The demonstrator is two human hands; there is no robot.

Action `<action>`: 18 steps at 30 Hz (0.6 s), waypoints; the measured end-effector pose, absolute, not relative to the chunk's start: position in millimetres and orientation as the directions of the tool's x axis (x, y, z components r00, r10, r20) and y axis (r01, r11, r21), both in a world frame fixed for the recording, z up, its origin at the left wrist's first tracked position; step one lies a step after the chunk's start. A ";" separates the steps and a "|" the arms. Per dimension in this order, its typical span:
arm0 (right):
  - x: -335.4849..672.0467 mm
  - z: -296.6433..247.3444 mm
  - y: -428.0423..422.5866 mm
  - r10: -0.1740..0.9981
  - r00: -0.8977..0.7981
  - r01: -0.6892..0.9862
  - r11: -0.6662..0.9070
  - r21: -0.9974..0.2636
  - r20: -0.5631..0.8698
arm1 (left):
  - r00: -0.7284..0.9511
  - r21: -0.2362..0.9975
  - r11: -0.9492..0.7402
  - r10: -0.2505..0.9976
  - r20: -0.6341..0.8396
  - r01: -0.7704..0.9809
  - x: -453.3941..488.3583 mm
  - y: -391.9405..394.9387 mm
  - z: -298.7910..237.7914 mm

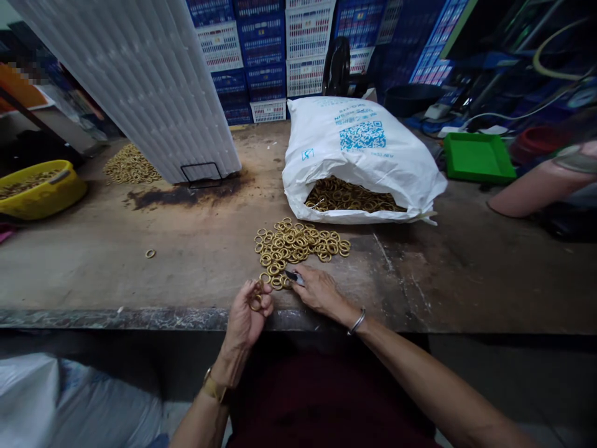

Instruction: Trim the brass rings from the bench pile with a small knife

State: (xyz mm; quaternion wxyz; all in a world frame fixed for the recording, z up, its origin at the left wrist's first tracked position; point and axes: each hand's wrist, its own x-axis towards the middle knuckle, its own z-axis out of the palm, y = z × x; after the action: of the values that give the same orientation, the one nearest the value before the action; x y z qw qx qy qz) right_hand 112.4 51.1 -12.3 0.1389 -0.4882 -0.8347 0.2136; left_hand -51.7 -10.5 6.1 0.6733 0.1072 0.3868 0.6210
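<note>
A loose pile of brass-coloured rings (298, 241) lies on the wooden table (200, 261), in front of an open white sack (364, 155) that holds many more of them. At the table's front edge, my left hand (247, 314) is curled round a few rings (255, 302), palm partly turned up. My right hand (321, 291) grips a small knife (295, 278) with a dark blade, which points left at the near end of the pile. The blade's tip is close to the nearest rings; whether it touches them I cannot tell.
One single ring (150, 254) lies apart on the left. Farther back stand a tall ribbed translucent panel (153, 87), another heap of rings (131, 165) and a yellow basin (44, 193). A green tray (479, 158) sits at the right. Stacked crates (265, 56) line the back.
</note>
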 end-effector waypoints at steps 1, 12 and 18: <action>109.9 -11.3 51.5 0.869 -0.495 0.760 0.441 -0.477 0.014 | -0.065 0.613 0.206 0.919 -0.390 -0.763 -53.3 -10.1 5.4; 111.1 -13.2 63.6 0.899 -0.437 0.829 0.387 -0.405 -0.037 | 0.048 0.474 0.343 0.846 -0.531 -0.811 -38.3 -7.6 1.1; 127.8 -17.5 75.5 0.937 -0.349 0.721 0.284 -0.631 0.024 | -0.006 0.668 0.351 0.883 -0.470 -0.656 -22.5 -5.5 5.0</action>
State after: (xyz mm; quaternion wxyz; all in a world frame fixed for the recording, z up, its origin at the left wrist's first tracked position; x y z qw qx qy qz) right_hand 127.8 75.5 -17.5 0.2005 -0.5343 -0.7759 0.2688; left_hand -22.5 -5.5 5.0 0.6932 0.1282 0.4416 0.5550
